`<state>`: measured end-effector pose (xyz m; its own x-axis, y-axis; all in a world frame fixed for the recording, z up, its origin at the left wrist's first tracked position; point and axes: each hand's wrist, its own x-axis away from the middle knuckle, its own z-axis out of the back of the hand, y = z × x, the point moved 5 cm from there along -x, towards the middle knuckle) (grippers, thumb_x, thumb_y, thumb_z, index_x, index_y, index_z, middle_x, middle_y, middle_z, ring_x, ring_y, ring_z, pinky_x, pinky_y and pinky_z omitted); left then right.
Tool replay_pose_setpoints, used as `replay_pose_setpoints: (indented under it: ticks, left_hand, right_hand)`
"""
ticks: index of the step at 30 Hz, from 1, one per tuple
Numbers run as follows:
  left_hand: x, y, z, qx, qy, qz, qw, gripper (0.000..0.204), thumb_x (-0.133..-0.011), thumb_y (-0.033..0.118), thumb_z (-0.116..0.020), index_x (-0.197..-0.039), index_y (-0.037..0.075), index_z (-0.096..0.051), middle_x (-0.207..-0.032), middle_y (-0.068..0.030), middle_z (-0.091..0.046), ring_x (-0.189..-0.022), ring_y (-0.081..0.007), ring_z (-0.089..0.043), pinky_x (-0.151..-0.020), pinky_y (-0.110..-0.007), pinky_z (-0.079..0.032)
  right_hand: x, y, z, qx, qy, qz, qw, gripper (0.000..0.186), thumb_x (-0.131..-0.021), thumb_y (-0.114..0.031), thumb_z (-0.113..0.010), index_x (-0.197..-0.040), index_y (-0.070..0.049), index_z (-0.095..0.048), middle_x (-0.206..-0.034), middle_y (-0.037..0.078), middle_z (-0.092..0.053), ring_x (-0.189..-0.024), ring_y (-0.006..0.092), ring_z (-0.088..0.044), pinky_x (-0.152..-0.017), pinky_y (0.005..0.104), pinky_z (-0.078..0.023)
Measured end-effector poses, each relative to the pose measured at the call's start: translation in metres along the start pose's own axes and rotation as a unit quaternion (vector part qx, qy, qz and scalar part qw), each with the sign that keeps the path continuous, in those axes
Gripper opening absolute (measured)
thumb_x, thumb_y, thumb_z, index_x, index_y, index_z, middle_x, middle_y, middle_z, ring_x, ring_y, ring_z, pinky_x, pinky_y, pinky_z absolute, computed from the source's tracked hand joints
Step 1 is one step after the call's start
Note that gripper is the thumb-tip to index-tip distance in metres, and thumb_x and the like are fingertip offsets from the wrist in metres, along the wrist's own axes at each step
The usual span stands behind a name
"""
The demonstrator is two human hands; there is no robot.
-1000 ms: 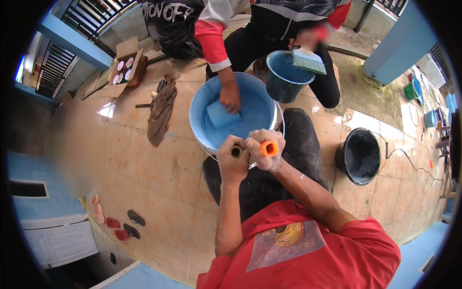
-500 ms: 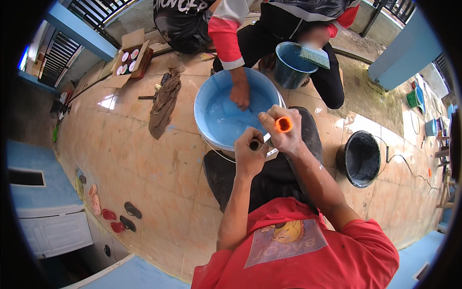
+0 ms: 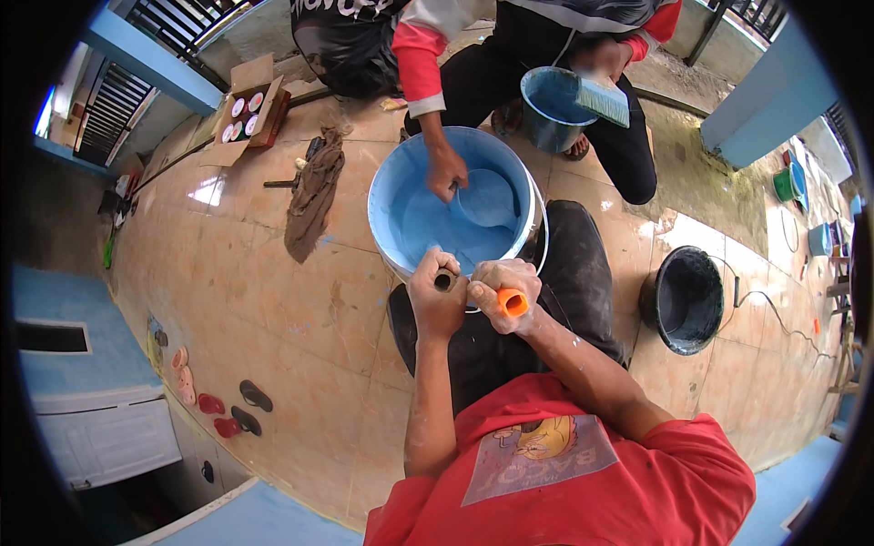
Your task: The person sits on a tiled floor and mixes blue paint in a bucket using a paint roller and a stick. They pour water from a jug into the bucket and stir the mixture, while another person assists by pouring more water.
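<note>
Tiles (image 3: 264, 309), tan and shiny, cover the floor (image 3: 337, 437), and blue posts (image 3: 769, 100) stand by a fence (image 3: 187, 36). One big bucket (image 3: 390, 196) of blue liquid (image 3: 437, 238) sits right in front of me. My left hand (image 3: 435, 305) grips one hollow stick (image 3: 444, 281), my right hand (image 3: 505, 278) one orange handle (image 3: 513, 303), both at its near rim. Another person's hand (image 3: 446, 173) holds one blue scoop (image 3: 487, 198) inside.

Left hand (image 3: 431, 308) and right hand (image 3: 501, 278) curled into grips, held side by side.

The left forearm (image 3: 433, 391) reaches almost straight forward, while the right forearm (image 3: 587, 357) slants inward from the right. Fingers wrap round on both, and pale smears mark the right hand.
</note>
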<state>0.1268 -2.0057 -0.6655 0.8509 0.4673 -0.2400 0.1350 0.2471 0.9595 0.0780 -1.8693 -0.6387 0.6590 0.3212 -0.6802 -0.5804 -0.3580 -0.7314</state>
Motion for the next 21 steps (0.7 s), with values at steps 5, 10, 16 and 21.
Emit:
replay_pose_setpoints:
  ticks: [5,10,16,21]
  left_hand:
    - [-0.001,-0.015,-0.001,0.02,0.008,-0.018,1.0,0.019,-0.072,-0.009,-0.064,-0.082,0.003,-0.052,-0.08,-0.0039,-0.055,-0.075,-0.0143,-0.053,-0.074,-0.028,-0.046]
    - [-0.009,-0.011,0.004,0.021,0.02,-0.011,1.0,0.019,-0.072,-0.009,-0.063,-0.083,0.003,-0.053,-0.081,-0.0039,-0.056,-0.077,-0.0149,-0.054,-0.077,-0.029,-0.047]
    - [-0.005,-0.008,0.014,0.056,0.039,0.003,0.998,0.017,-0.074,-0.006,-0.064,-0.081,0.004,-0.052,-0.083,-0.0037,-0.056,-0.081,-0.0151,-0.054,-0.081,-0.031,-0.047]
    - [0.005,-0.013,0.016,0.034,0.04,-0.016,0.998,0.019,-0.074,-0.006,-0.064,-0.08,0.004,-0.05,-0.081,-0.0034,-0.054,-0.079,-0.0142,-0.052,-0.079,-0.03,-0.046]
  right_hand:
    - [0.003,0.011,0.0,0.007,-0.025,-0.001,1.0,0.031,-0.088,-0.001,-0.07,-0.068,-0.007,-0.047,-0.058,0.007,-0.052,-0.046,0.0228,-0.051,-0.046,0.036,-0.039]
    - [0.003,0.0,-0.001,0.018,-0.028,0.013,0.999,0.03,-0.085,0.001,-0.072,-0.068,-0.007,-0.047,-0.058,0.007,-0.048,-0.046,0.0241,-0.048,-0.046,0.0375,-0.038]
    - [0.01,-0.001,0.002,0.024,-0.026,-0.004,0.999,0.03,-0.084,0.002,-0.072,-0.068,-0.006,-0.048,-0.058,0.008,-0.048,-0.046,0.0238,-0.048,-0.046,0.0372,-0.038]
    - [0.018,-0.007,-0.004,0.039,-0.038,0.0,0.999,0.029,-0.084,0.002,-0.071,-0.067,-0.005,-0.048,-0.058,0.008,-0.046,-0.047,0.025,-0.049,-0.047,0.0377,-0.039]
